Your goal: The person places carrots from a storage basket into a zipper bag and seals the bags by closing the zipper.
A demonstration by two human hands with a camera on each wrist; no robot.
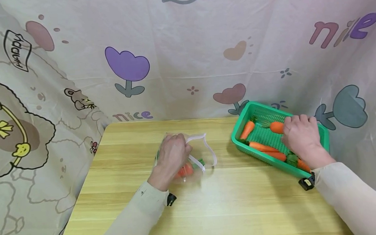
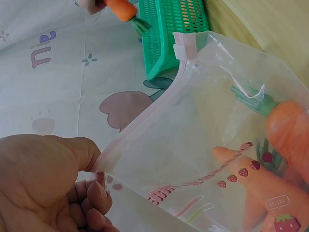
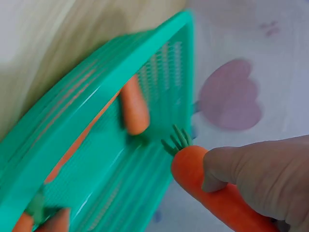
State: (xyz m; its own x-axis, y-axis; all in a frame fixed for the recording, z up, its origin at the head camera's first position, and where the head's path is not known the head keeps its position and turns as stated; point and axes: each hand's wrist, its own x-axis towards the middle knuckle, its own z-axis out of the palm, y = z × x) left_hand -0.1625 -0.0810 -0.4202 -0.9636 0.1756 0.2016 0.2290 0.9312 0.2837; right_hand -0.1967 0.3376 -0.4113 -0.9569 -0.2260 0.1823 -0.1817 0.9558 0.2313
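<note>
My left hand (image 1: 173, 151) pinches the rim of a clear zip bag (image 2: 159, 159) between thumb and fingers, its slider mouth spread apart. Inside the bag lie several toy carrots (image 2: 289, 130) with green tops; strawberries are printed on its front. Over the green basket (image 1: 239, 129), my right hand (image 1: 302, 135) grips a carrot (image 3: 193, 169) by its thick orange body, the leafy end pointing left. Other carrots (image 1: 247, 130) lie in the basket, some along its near side. In the head view the left hand covers part of the bag.
The wooden table (image 1: 132, 211) carries both bag and basket, the basket at the back right. A printed cloth (image 1: 185, 61) hangs behind the table and along its left and right sides. Wrist camera mounts (image 1: 306, 183) stick out at both cuffs.
</note>
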